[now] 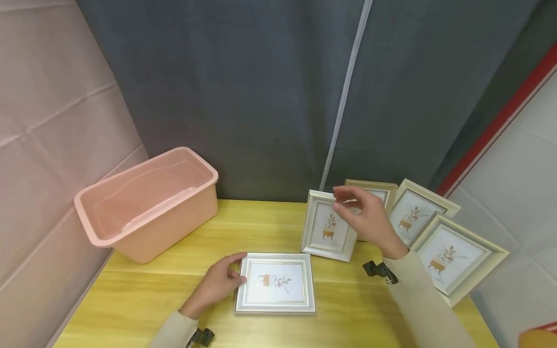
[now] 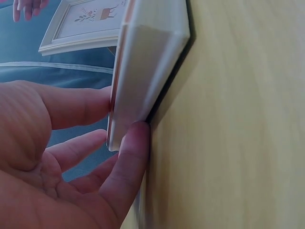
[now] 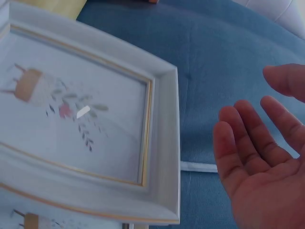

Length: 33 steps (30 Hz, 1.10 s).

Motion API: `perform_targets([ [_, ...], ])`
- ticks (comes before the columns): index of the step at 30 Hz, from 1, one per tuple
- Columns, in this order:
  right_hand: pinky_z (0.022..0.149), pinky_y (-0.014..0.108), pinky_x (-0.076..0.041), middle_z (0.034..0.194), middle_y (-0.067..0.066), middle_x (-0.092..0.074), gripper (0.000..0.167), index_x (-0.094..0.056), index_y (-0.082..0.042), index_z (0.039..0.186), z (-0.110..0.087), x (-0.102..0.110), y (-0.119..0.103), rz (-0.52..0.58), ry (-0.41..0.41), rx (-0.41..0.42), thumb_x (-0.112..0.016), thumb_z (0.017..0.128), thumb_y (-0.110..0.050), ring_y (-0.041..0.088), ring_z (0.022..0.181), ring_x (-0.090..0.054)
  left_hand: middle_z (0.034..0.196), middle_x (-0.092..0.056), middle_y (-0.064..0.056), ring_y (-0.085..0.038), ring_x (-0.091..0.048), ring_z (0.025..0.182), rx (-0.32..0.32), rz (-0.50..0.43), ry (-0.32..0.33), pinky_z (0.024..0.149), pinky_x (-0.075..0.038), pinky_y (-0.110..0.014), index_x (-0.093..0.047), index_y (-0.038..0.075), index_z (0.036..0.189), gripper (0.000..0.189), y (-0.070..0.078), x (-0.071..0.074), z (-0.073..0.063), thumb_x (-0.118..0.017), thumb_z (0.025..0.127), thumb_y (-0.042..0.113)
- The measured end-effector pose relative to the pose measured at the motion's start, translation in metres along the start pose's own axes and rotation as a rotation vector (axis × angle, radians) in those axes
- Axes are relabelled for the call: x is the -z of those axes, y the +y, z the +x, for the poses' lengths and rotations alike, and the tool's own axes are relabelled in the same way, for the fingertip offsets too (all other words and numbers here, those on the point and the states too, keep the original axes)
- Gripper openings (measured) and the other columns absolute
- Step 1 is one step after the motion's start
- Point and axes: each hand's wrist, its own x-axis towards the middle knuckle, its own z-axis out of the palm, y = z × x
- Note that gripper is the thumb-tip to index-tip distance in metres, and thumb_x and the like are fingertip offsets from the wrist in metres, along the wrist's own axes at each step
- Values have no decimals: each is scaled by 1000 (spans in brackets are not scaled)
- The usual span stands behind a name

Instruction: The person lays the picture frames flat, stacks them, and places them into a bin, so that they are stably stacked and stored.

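Head view, left hand [image 1: 217,284]: grasping, with thumb and index finger at the left edge of a silvery-white rectangular picture frame [image 1: 276,284].
Lying frame: face up on the yellow wood-grain table [image 1: 243,227], its printed plant and pot turned sideways.
Head view, right hand [image 1: 369,220]: released, holding nothing, fingers loosely bent, in front of a white upright picture frame [image 1: 327,229] with a plant print.
Other frames: a tan-gold frame [image 1: 372,184] stands behind, partly covered by the right hand; a cream rectangular frame [image 1: 417,212] and a larger-looking cream frame [image 1: 452,262] lean back to its right.
Pink plastic bin [image 1: 169,229]: rectangular with a rounded rim, at the table's far left.
Backdrop: a dark blue-grey curtain [image 1: 239,96] crossed by a narrow pale strip [image 1: 345,92].
Arms: beige sleeves [image 1: 428,302], with a black device [image 1: 381,271] at the right wrist and another at the left.
Left wrist view, grip: fingertips touch the lying frame's side from both faces, one of them down by the table surface; the white upright frame shows beyond, near the top.
Right wrist view, gap: the right hand is apart from the white frame beside it, curtain visible between.
Frame face: pale moulding with a gold inner line; part of another plant print shows below it.
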Motion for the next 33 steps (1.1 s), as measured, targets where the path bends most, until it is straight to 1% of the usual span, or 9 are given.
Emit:
perform_targets([
  [4,95,45,-62,123,9,-74,35,-69,-10,133,12,8,7,-49,-14,-7,-75,99,-16,22,111,-69,134,-63,-9,-20,-62,86,4,10,7,57,-56,-29,-60,19,150,65,1,-2,-1,-80,90,3],
  [6,96,51,-61,124,10,-74,35,-69,-10,133,18,11,11,-63,-32,-8,-75,100,-17,23,111,-70,131,-64,-9,-19,-62,86,11,14,11,58,-56,-29,-60,20,150,66,2,-2,0,-80,90,2],
  [9,97,55,-59,127,12,-74,35,-69,-10,133,26,12,16,-71,-67,-15,-75,100,-18,24,110,-70,125,-65,-9,-19,-63,86,18,23,10,58,-56,-29,-59,21,150,66,2,-1,0,-79,90,3],
  [12,98,56,-59,129,14,-73,36,-69,-9,134,33,12,20,-86,-117,-19,-75,100,-17,27,110,-70,124,-65,-9,-20,-63,85,14,25,12,58,-56,-29,-59,20,151,66,1,0,0,-79,90,2],
  [16,100,57,-57,132,14,-72,38,-69,-10,135,42,12,22,-122,-205,-33,-76,99,-16,33,115,-68,120,-66,-10,-20,-62,86,15,13,10,58,-55,-29,-60,21,150,65,0,1,0,-79,91,2],
  [18,100,57,-57,133,13,-72,39,-69,-11,136,45,13,24,-145,-242,-45,-76,98,-16,34,118,-68,114,-66,-10,-21,-62,86,16,8,4,58,-55,-29,-60,22,150,65,-1,0,0,-79,91,3],
  [25,93,47,-61,127,7,-74,37,-71,-15,135,51,14,30,-199,-308,-68,-76,98,-16,23,109,-69,114,-66,-10,-21,-61,86,25,-9,1,57,-54,-28,-60,22,150,66,-1,0,-2,-80,90,3],
  [30,92,46,-59,125,6,-75,34,-73,-15,132,53,13,35,-250,-335,-62,-76,98,-16,22,105,-69,126,-64,-9,-21,-62,89,8,-16,-8,59,-56,-28,-60,22,149,65,-3,0,0,-80,90,3],
  [33,94,47,-57,123,4,-75,36,-74,-18,133,53,12,36,-284,-374,-81,-76,98,-18,22,105,-67,121,-64,-11,-21,-62,89,6,-27,-22,59,-56,-29,-60,21,150,65,-2,0,0,-79,91,4],
])
